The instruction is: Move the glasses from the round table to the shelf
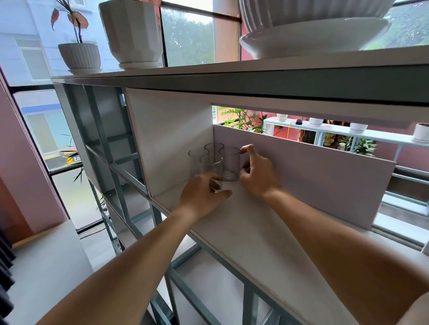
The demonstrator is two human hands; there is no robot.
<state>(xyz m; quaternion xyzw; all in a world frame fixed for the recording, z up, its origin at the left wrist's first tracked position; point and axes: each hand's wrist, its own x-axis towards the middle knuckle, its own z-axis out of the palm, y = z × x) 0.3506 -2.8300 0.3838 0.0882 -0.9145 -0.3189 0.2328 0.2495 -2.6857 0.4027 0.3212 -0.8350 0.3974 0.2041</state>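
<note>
Glasses (214, 162) are standing four together at the far left corner of the shelf (253, 225), tight against its white side panel and close to the low back panel, so I am judging most of the carrying done. Two are sitting at the back, untouched; two are at the front, one under each of my hands.

I am reaching in with my left hand (201, 195), its fingers curling round the lower part of the front-left glass (212, 170), thumb pointing along the board toward the right. I am reading it as a loose hold, though the clear wall is making it hard to tell whether I am gripping firmly or only steadying. That glass looks to be resting on the board, but my fingers are covering its foot.

Further right, my right hand (257, 175) is pinching the front-right glass (231, 163), forefinger hooking near the rim and thumb pressing lower on its side. Its base seems to be sitting on the board, touching or nearly touching its neighbour; I cannot tell which.

What is left, as I am judging it, is letting go and drawing both arms back. The round table is lying outside the view, so I cannot say whether more glasses are waiting there. Rims are overlapping, so I am counting four with some caution.
</note>
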